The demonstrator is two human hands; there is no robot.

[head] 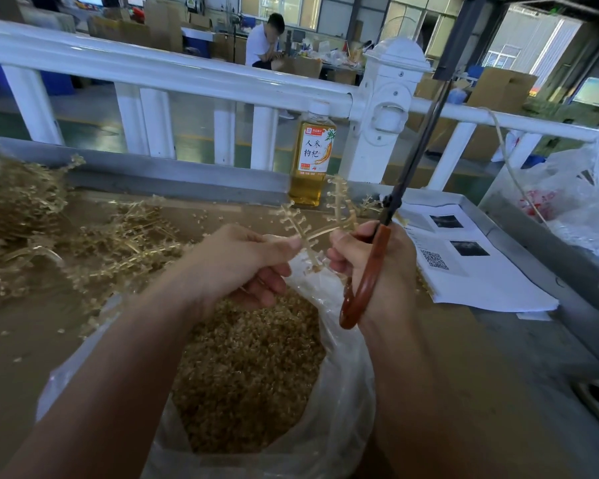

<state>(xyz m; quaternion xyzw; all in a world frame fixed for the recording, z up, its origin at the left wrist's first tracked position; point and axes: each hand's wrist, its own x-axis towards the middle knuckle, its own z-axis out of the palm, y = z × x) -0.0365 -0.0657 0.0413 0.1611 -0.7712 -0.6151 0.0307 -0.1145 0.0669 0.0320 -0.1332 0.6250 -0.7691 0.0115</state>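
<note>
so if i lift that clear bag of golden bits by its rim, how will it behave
The clear bag is thin, crumpled film, so it would probably sag and fold rather than keep its shape. It is filled with small golden pieces, so likely heavy for such flimsy plastic. Its mouth gapes wide, so pieces may spill if it tilts.

Workshop hall, interior. A white railing (pixel 187 77) with square balusters and a capped white post (pixel 391 108) ran just behind the counter (pixel 14 357), which had a brown top and a grey metal edge. Beyond lay a green painted floor (pixel 94 122), glossy with reflected light, stacked cardboard boxes (pixel 502 88), and a cluttered desk (pixel 332 60) with a seated person (pixel 261 43) in a white shirt. Large paned windows (pixel 287 10) on the far wall admitted daylight. A dark steel column (pixel 460 32) stood at upper right.
</note>
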